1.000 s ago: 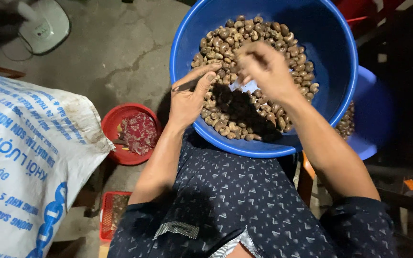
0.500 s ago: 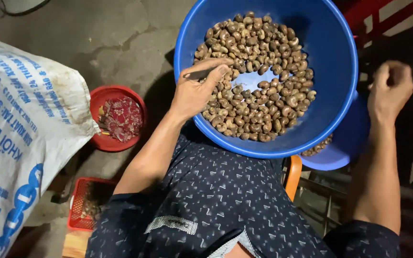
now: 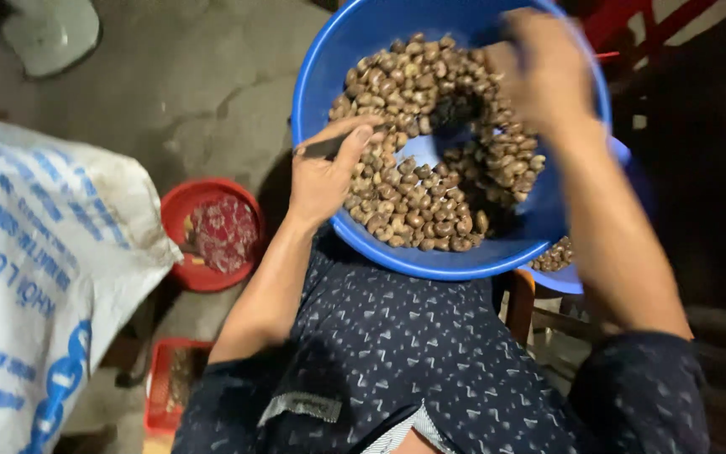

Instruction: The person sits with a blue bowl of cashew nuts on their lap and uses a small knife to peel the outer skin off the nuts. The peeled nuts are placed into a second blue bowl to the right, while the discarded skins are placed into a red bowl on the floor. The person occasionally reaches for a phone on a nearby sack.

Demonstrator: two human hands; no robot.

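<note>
While you are reaching into the blue basin (image 3: 323,76) on your lap, you are sorting brown nuts (image 3: 418,202) by hand.

Your left hand (image 3: 325,172) is gripping a small dark tool at the near rim, thumb pinning it; your right hand (image 3: 544,71) is blurring over the far side, so I cannot tell whether it is clenched or released. Be picking from the heap's edge, keeping the tool tip pointing away from your fingers and the basin sitting level.

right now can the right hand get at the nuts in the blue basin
Probably yes. The right hand is blurred but already over the far side of the blue basin, just above the brown nuts. Nothing covers them, and the left hand sits at the near rim, out of its way.
</note>
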